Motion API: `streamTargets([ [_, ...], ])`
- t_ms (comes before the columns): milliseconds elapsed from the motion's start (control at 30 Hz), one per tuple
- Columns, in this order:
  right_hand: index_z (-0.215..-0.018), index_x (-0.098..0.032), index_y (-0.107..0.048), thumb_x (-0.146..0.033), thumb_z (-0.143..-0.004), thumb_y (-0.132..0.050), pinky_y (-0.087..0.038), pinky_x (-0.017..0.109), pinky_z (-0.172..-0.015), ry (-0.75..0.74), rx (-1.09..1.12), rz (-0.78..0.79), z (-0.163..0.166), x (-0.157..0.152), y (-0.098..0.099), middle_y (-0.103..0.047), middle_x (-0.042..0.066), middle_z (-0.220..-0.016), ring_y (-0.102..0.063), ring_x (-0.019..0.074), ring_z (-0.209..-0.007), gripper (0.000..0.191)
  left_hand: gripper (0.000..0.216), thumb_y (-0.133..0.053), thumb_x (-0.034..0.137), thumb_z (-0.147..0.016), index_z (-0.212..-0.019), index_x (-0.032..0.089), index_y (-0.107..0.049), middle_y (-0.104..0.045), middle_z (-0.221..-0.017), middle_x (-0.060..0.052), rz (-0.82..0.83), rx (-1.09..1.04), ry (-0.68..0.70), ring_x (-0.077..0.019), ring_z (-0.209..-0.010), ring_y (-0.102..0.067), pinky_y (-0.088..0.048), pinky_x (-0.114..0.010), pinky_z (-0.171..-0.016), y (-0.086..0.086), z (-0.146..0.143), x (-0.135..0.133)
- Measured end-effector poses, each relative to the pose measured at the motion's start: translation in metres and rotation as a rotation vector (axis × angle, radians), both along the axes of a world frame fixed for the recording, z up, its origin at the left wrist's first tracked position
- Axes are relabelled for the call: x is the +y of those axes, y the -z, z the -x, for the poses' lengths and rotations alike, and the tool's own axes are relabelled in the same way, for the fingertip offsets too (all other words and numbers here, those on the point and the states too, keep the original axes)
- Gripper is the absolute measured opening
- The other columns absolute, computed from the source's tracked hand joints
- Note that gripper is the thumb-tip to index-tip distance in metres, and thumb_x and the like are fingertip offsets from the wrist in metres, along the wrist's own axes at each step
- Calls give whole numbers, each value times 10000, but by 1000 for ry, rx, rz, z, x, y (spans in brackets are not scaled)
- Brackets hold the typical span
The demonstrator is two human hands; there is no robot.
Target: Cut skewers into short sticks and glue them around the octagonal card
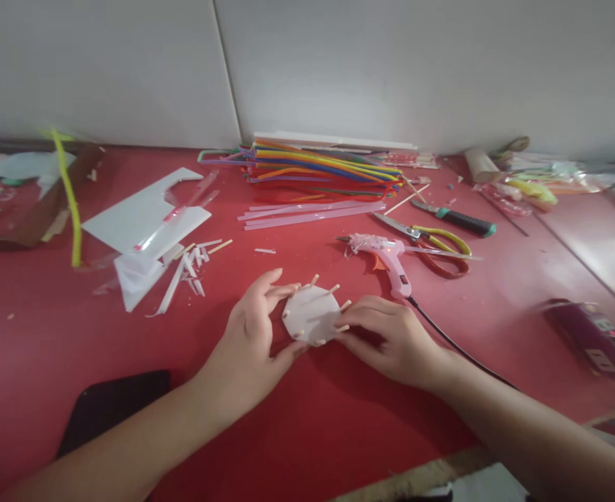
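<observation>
Hands meet in the middle of the head view, low on the red counter [307, 432]. The left hand [249, 341] and the right hand [391, 341] both pinch a small white disc [312, 314] by its edges. The left fingers [279, 287] curl over the top left edge, and the right fingers [357, 322] press the right edge. Little wooden sticks [333, 288] poke out around the disc like spokes.

Just to the upper right of the right hand lies a pink glue gun [385, 254]. Its black cord [454, 343] runs close by the right wrist. Scissors [433, 244] lie just past the gun. Bright straws [323, 171] are piled at the top middle. White scraps [150, 237] lie at the upper left, and a black phone [114, 408] sits at the lower left.

I think a hard squeeze could snap a stick or knock it loose if the glue is soft. The disc looks thin, so it could bend. If the right arm drags the cord, the gun could slide and its tip, which may be hot, could touch a hand. Soft glue could also stick to the fingers.
</observation>
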State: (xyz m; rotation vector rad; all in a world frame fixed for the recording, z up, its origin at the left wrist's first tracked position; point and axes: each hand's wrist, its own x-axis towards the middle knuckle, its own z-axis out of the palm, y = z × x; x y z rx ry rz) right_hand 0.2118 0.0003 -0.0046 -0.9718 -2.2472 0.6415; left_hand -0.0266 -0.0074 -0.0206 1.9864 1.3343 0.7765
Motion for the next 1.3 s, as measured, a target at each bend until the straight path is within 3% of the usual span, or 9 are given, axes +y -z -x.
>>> streamTargets([
  [433, -945, -151, -669, -66, -853, -554, -522, 229, -642, -47, 45, 19, 3, 0, -2, -702, 55, -808, -632, 125, -693, 170, 831, -686, 235, -810, -1432, 233, -135, -535, -1342, -155, -7, 15, -3, -305, -1280, -475, -363, -542, -1051, 1, 0, 0],
  [833, -899, -168, -680, -104, -847, -577, -489, 210, -571, 30, 80, 113, 4, -1, 4, -667, 28, -741, -585, 99, -606, 132, 844, -697, 204, -797, -1429, 231, -138, -537, -1345, -155, -10, 34, -5, -314, -1294, -463, -355, -546, -1055, -2, 0, -1],
  [1300, -880, -166, -692, -111, -823, -580, -429, 195, -502, 45, 79, 93, 4, -1, 7, -658, 15, -696, -525, 79, -529, 138, 812, -687, 221, -812, -1418, 236, -147, -534, -1344, -169, 15, 12, -2, -328, -1304, -467, -359, -567, -1050, -4, -1, -1],
])
